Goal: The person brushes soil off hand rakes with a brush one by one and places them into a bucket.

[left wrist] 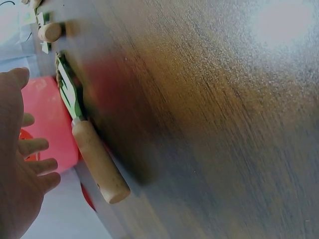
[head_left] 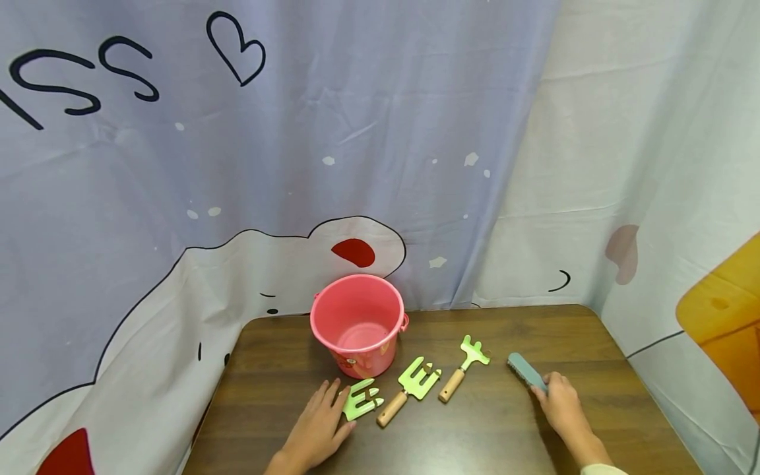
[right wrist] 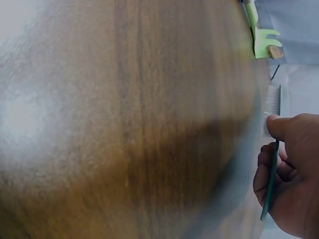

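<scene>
My left hand [head_left: 316, 425] hovers over or beside a small green garden fork [head_left: 358, 400], its fingers spread and relaxed. In the left wrist view that fork's wooden handle [left wrist: 99, 162] lies apart from the fingers, with nothing gripped. At the right, my right hand [head_left: 563, 404] grips a teal brush [head_left: 525, 371]. The right wrist view shows its pale bristles [right wrist: 272, 102] beyond the thumb and its thin handle running through the curled fingers. Between the hands lie a second green fork [head_left: 419, 379] and a small green rake [head_left: 473, 352], both with wooden handles.
A pink bucket [head_left: 317, 323] stands upright near the back edge of the brown wooden table [head_left: 475, 435], just behind the left fork. A printed curtain [head_left: 380, 132] hangs behind the table and at its sides.
</scene>
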`<state>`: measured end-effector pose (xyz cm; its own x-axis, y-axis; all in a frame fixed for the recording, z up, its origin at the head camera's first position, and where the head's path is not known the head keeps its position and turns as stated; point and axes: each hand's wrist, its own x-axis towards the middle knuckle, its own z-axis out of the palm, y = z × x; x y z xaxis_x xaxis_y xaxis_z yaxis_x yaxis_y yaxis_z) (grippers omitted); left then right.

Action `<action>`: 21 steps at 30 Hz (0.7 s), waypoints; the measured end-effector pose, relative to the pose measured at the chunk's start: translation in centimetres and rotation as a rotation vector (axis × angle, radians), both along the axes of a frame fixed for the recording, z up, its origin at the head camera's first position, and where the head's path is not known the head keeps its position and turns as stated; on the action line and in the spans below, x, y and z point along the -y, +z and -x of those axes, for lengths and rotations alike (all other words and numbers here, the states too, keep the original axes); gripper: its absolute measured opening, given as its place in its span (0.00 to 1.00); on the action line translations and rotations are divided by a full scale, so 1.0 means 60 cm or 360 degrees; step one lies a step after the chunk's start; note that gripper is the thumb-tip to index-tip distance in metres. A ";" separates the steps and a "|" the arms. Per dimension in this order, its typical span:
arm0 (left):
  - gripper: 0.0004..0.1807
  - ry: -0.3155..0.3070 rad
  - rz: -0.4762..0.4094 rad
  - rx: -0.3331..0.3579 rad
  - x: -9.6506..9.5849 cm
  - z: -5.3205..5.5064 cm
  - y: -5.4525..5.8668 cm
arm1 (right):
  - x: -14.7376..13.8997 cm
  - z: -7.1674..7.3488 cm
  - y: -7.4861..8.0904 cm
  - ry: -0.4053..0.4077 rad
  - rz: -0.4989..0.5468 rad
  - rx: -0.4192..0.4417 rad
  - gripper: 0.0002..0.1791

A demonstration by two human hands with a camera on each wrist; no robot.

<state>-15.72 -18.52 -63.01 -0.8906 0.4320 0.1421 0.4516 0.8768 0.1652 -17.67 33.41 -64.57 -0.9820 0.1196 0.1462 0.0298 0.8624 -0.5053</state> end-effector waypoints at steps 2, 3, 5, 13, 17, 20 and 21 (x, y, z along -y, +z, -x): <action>0.37 0.0003 0.0000 0.0004 0.000 -0.001 -0.001 | -0.002 -0.002 0.003 0.0011 0.0024 0.0000 0.20; 0.36 0.0004 -0.0002 0.0004 0.000 -0.001 -0.001 | -0.002 -0.002 0.004 0.0012 0.0037 -0.0007 0.20; 0.36 0.0008 -0.0008 0.0006 0.002 -0.001 -0.002 | -0.003 -0.003 0.008 0.0021 0.0054 -0.0035 0.20; 0.34 0.0041 -0.0036 -0.0006 0.018 -0.001 -0.005 | 0.004 0.000 0.033 0.0055 0.0153 -0.0055 0.20; 0.32 0.0048 -0.0041 -0.0067 0.026 0.001 -0.011 | 0.009 0.000 0.051 0.0048 0.0192 -0.0083 0.18; 0.31 0.0034 -0.0041 -0.0136 0.033 0.005 -0.018 | 0.011 0.000 0.061 0.0039 0.0198 -0.0116 0.17; 0.31 0.0029 -0.0047 -0.0154 0.035 0.005 -0.020 | 0.011 -0.001 0.063 0.0040 0.0192 -0.0122 0.17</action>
<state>-16.05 -20.59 -64.24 -0.8797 0.4104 0.2402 0.4509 0.8803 0.1473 -17.64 32.75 -60.79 -0.9714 0.1166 0.2070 -0.0335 0.7953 -0.6053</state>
